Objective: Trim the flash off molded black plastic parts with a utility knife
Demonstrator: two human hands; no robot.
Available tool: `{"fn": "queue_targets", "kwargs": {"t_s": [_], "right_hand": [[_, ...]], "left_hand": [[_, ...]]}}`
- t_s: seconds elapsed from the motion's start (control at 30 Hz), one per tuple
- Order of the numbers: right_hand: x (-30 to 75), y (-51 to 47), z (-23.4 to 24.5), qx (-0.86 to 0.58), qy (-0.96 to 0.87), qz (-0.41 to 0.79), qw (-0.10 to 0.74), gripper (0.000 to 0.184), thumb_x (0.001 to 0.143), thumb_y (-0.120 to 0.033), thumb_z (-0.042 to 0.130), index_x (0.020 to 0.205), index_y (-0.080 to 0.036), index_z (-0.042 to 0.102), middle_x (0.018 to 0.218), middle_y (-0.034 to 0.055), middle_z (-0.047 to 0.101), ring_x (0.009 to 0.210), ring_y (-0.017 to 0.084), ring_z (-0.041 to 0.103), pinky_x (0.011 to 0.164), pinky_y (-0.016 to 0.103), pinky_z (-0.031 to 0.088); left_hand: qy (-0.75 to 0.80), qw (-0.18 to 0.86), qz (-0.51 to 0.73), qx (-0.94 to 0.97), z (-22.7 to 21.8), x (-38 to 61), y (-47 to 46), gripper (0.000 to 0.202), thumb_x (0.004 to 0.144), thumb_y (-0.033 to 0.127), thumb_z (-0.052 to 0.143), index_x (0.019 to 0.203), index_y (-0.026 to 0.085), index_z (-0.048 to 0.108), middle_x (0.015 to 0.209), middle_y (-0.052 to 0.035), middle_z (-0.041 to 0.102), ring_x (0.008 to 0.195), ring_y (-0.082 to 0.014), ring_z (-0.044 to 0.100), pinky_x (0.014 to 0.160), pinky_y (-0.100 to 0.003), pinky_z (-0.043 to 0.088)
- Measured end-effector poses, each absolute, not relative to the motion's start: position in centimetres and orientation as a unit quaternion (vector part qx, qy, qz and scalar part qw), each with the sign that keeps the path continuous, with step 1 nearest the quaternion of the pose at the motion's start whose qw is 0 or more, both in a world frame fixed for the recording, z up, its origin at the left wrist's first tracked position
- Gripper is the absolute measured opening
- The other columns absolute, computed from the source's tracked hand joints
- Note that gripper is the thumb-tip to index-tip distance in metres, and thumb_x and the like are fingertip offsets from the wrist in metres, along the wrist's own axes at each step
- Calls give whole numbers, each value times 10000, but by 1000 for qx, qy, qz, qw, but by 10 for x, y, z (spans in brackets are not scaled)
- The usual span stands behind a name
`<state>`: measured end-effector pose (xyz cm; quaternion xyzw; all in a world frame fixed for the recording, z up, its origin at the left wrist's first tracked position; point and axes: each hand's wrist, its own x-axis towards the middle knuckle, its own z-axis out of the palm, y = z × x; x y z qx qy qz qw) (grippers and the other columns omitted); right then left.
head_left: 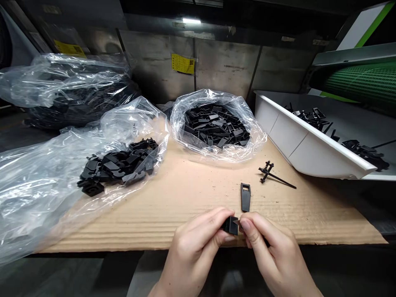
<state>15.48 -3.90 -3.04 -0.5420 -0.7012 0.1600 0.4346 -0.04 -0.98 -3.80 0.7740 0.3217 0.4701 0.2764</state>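
My left hand [201, 239] pinches a small black plastic part [230, 225] between thumb and fingers, just over the front edge of the cardboard. In my right hand [266, 243], the thumb and fingertips close on a small pointed blade [237, 222], its tip against the right side of the black part. Most of the blade is hidden by the fingers. Just beyond my hands, a flat tapered black plastic piece [246, 200] with a rectangular opening lies on the cardboard. A black sprue [272, 174] with a long thin stem rests farther to the right.
Cardboard [185, 198] covers the work surface. An open clear bag [216, 154] full of black pieces stands at the back. To the left, black parts [117, 165] lie on a plastic bag, with a larger bag [77, 95] behind. A white tray [297, 144] holds parts at right.
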Motion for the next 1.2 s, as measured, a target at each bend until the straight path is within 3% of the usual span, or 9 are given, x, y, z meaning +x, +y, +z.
{"fn": "queue_targets", "kwargs": {"t_s": [0.2, 0.37, 0.5, 0.6, 0.7, 0.83, 0.93, 1.03, 1.2], "right_hand": [[155, -49, -31, -479, -743, 216, 415, 220, 863, -139, 389, 688, -188, 513, 597, -17, 543, 535, 86, 523, 528, 178, 393], [159, -51, -23, -554, -614, 313, 467, 251, 869, -318, 419, 679, -196, 528, 527, -47, 457, 446, 64, 422, 417, 154, 344], [157, -37, -16, -561, -579, 394, 441, 226, 814, -388, 501, 723, -182, 511, 609, -34, 461, 569, 92, 457, 508, 180, 383], [156, -31, -12, -558, -562, 430, 433, 263, 812, -403, 498, 684, -178, 454, 592, -50, 392, 536, 75, 396, 477, 174, 355], [159, -34, -12, -577, -524, 431, 454, 265, 825, -417, 479, 711, -178, 470, 557, -62, 357, 465, 59, 332, 409, 165, 307], [165, -47, -21, -575, -559, 334, 494, 209, 858, -362, 448, 823, -200, 576, 609, -22, 519, 494, 79, 475, 455, 164, 405], [167, -53, -31, -538, -652, 173, 505, 137, 841, -211, 487, 888, -231, 614, 681, 2, 596, 583, 110, 582, 532, 175, 465], [168, -52, -37, -482, -729, 78, 479, 226, 807, -87, 506, 975, -214, 589, 726, 16, 626, 681, 137, 629, 613, 195, 494], [165, -48, -36, -476, -736, 13, 482, 268, 796, -48, 514, 1024, -178, 564, 800, 46, 657, 708, 148, 626, 645, 241, 485]], "left_hand": [[348, 286, 491, 746, -37, 5, -9, 351, 769, 22, 557, 1060, 205, 627, 1029, -15, 681, 876, -125, 654, 763, -125, 505], [351, 295, 486, 744, -33, 5, -8, 319, 764, 40, 578, 1029, 205, 645, 1002, -12, 691, 909, -140, 640, 806, -143, 484], [328, 362, 462, 740, -27, 3, -8, 313, 771, 58, 591, 1018, 241, 649, 963, 3, 694, 885, -133, 634, 774, -138, 476], [305, 429, 430, 733, -22, -1, -7, 206, 788, 160, 605, 958, 251, 677, 924, -18, 660, 878, -164, 606, 769, -195, 479], [338, 448, 423, 712, -21, -4, -8, 164, 786, 276, 608, 917, 238, 699, 792, -31, 605, 700, -156, 573, 645, -219, 489], [383, 509, 421, 646, -23, -3, -10, 227, 787, 353, 591, 984, 249, 637, 789, -15, 610, 645, -147, 569, 595, -222, 479], [365, 567, 444, 591, -24, 3, -12, 188, 787, 394, 578, 814, 208, 580, 736, 6, 591, 666, -141, 587, 615, -211, 481], [394, 569, 469, 549, -24, 8, -12, 52, 794, 241, 598, 795, 216, 552, 704, 39, 605, 663, -103, 597, 612, -152, 471], [364, 456, 470, 662, -24, 8, -11, 277, 782, 59, 568, 952, 258, 657, 938, 22, 661, 908, -114, 594, 801, -132, 438]]}}
